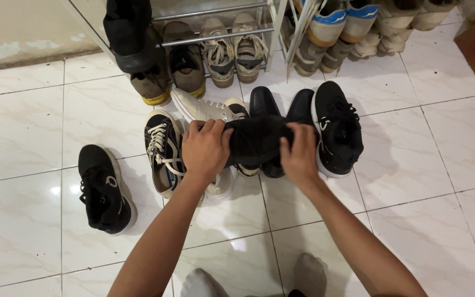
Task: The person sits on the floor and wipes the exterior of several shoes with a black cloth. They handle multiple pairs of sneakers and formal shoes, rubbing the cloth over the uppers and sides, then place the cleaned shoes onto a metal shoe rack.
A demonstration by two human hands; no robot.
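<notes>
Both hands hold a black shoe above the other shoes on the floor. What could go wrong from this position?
1. The left hand and right hand grip only the ends of the black shoe; it might slip and fall onto the pairs below.
2. The loose laces of the black canvas sneaker lie beside the left hand and could snag.
3. The shoe rack looks full, so pushing more in may dislodge shoes.

two bare hands show, the left hand [205, 147] and the right hand [299, 155], and together they grip one black shoe [257, 140]. on the white tile floor [424, 165] lie six more shoes: two black sneakers [104, 190] [336, 129], one dark sneaker with cream laces [160, 151], one white sneaker [202, 109] and two black dress shoes [263, 102]. two metal shoe racks [215, 25] stand at the back; their shoes are partly hidden, so no sure count.
</notes>
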